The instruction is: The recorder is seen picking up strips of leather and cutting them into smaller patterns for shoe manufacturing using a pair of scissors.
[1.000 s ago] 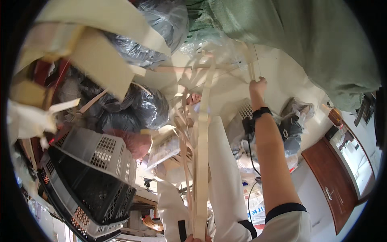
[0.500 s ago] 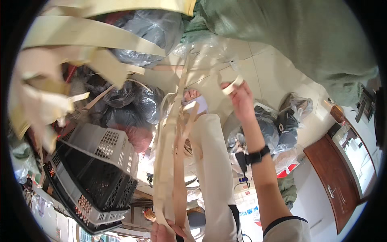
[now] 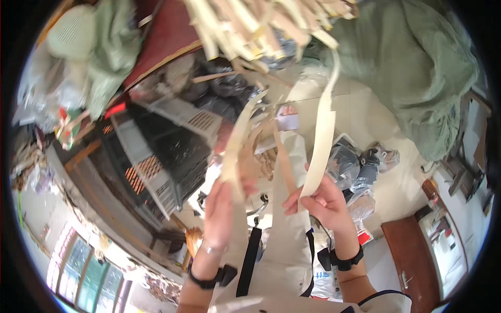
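My right hand [image 3: 327, 204] pinches a long cream strip [image 3: 324, 133] between thumb and fingers. The strip rises and curves toward the far side; its material cannot be told. My left hand [image 3: 218, 215], blurred by motion, is closed round another cream strip [image 3: 241, 136] that stands up from its fingers. Between the hands, more tan strips [image 3: 284, 161] hang over my light trousers. A thick bunch of cream and tan strips [image 3: 255, 26] lies at the far side, its ends toward me.
At left are stacked black and white plastic crates [image 3: 172, 146] beside a dark red surface [image 3: 164, 36]. Dark plastic bags [image 3: 222, 86] lie beyond them. Filled bags [image 3: 355, 167] sit on the floor at right. Green cloth [image 3: 412, 78] covers something at far right, and a brown door [image 3: 409, 255] stands lower right.
My right hand has come back toward my body, now with a long strip drawn up from it. My left hand has risen from the lower edge. The view has shifted, showing the strip bunch farther right.
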`<state>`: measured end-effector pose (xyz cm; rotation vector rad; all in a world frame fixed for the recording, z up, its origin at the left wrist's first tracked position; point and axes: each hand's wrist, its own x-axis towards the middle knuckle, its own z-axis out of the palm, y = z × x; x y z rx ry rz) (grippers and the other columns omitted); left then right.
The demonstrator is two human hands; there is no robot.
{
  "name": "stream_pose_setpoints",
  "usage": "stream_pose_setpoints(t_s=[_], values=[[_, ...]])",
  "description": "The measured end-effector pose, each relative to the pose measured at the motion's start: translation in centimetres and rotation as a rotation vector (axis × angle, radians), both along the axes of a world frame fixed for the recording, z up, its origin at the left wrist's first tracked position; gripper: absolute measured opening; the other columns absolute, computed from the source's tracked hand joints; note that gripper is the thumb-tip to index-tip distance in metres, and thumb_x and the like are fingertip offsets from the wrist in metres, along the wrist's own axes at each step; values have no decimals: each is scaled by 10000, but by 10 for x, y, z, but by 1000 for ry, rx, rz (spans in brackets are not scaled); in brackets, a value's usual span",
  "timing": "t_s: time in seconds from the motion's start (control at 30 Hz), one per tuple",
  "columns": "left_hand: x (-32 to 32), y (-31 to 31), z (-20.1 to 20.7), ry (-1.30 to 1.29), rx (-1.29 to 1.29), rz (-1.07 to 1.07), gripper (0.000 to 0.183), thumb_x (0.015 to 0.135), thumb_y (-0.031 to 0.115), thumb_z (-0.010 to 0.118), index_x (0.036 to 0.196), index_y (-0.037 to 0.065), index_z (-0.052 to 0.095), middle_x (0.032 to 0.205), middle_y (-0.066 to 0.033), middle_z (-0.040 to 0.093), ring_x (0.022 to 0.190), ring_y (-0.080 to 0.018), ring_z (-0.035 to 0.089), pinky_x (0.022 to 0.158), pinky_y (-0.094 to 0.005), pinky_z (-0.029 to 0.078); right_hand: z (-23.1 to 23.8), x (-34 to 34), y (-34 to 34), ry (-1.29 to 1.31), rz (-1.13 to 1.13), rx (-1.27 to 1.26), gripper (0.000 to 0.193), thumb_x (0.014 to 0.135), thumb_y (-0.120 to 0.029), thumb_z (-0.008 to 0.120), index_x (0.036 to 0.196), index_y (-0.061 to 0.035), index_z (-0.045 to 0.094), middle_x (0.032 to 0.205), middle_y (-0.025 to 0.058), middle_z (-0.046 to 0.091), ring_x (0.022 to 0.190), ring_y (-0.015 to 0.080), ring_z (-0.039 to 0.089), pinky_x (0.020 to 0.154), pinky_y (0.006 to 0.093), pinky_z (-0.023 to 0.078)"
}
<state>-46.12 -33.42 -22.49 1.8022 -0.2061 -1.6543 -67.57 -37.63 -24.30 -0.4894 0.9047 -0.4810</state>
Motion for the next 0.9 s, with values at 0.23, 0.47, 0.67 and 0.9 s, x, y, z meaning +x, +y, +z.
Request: stream_pose_setpoints(t_s=[0.23,0.47,0.67,0.9], values=[[19,18,19,469,-185,162,571,985,422,252,1303,-23,414,1134,-171,596,1039,-257,567,898,-361,470,72,72,35,-191,266,311,635,919,34,420,1475,-82,136,1011,150,613,821,187,653,714,294,532],[56,33,35,393,-215,178,592,984,482,304,1345,18,374,1143,-155,569,1056,-238,556,881,-353,477,58,118,60,-82,337,318,651,911,27,406,1482,-111,125,1005,132,601,836,189,645,743,297,527],[64,61,11,408,-2,464,304,1007,227,370,1236,38,438,971,-94,581,927,-189,624,671,-263,528,29,130,93,0,398,341,596,927,-1,424,1466,-90,183,1093,148,582,915,192,641,850,319,520],[69,109,-7,242,0,501,195,991,133,335,1134,42,432,799,-85,529,652,-212,582,759,-359,476,-121,96,-6,298,341,-165,212,904,-218,550,915,-35,656,869,49,661,858,150,615,790,313,485]])
